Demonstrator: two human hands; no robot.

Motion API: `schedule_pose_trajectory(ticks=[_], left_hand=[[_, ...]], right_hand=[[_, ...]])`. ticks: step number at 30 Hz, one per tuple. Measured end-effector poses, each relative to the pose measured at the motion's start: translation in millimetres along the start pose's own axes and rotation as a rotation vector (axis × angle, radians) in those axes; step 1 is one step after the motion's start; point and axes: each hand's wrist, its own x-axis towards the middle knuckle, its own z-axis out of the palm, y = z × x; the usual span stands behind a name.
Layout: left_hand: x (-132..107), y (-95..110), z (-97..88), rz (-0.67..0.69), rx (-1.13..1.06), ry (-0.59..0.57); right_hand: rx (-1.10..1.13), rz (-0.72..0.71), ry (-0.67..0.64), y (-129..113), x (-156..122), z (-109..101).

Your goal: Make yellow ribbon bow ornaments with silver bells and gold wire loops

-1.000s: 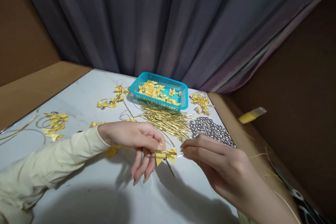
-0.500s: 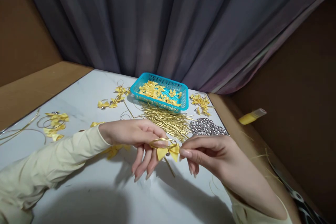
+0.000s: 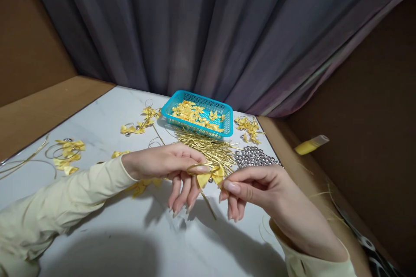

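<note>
Bow in hand: a small yellow satin ribbon bow [image 3: 203,180] with a thin gold wire ring [image 3: 188,169] along its top and a round silver bead [image 3: 210,180] at its middle, held up above the nearer part of the white marbled tabletop [image 3: 97,119], between the two hands
Left grip: the left hand [image 3: 173,160] pinches the ring and bow between thumb and fingers, the other fingers hanging loose below
Right grip: the right hand [image 3: 263,188] has thumb and forefinger drawn together on the bow's right tail
Gold strip: a thin gold strip [image 3: 209,206] shows below the bow; whether it joins it, I cannot tell
Gold pile: a heap of thin gold metallic strips [image 3: 211,149] lies just beyond the hands
Silver pile: round silver beads [image 3: 256,158] spread beside the right edge
Basket: a turquoise perforated plastic basket [image 3: 230,117] sits by the far edge, with loose yellow bows [image 3: 188,111] inside
Ringed bows: yellow bows with gold rings lie near the far right corner [image 3: 249,127], left of the basket [image 3: 150,112] and towards the left edge [image 3: 70,149]
Backdrop: a grey-purple curtain [image 3: 182,30] hangs behind the far edge
</note>
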Motion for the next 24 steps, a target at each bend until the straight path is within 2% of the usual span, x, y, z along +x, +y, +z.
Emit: schedule_pose_trajectory(ticks=[6, 10, 13, 16, 19, 22, 24], left_hand=[[-0.7, 2.3, 3.3, 0.034, -0.043, 0.093], [-0.2, 2.8, 4.9, 0.09, -0.066, 0.102], [-0.3, 1.6, 3.9, 0.098, -0.074, 0.104], [-0.5, 0.6, 2.9, 0.1, -0.08, 0.081], [0.0, 0.2, 2.9, 0.075, -0.063, 0.079], [0.9, 0.0, 2.9, 0.055, -0.045, 0.075], [1.1, -0.2, 2.3, 0.064, -0.039, 0.054]], right_hand=[[0.092, -0.017, 0.011, -0.8, 0.5, 3.5], [0.159, -0.039, 0.042, 0.8, 3.2, 5.5], [0.116, -0.08, 0.099, 2.6, 4.1, 5.9], [-0.027, -0.148, 0.163, 3.6, 1.7, 7.2], [-0.297, -0.277, 0.226, 4.0, -3.1, 9.8], [-0.546, -0.409, 0.246, 4.3, -7.5, 12.3], [-0.617, -0.448, 0.249, 4.5, -9.1, 13.2]])
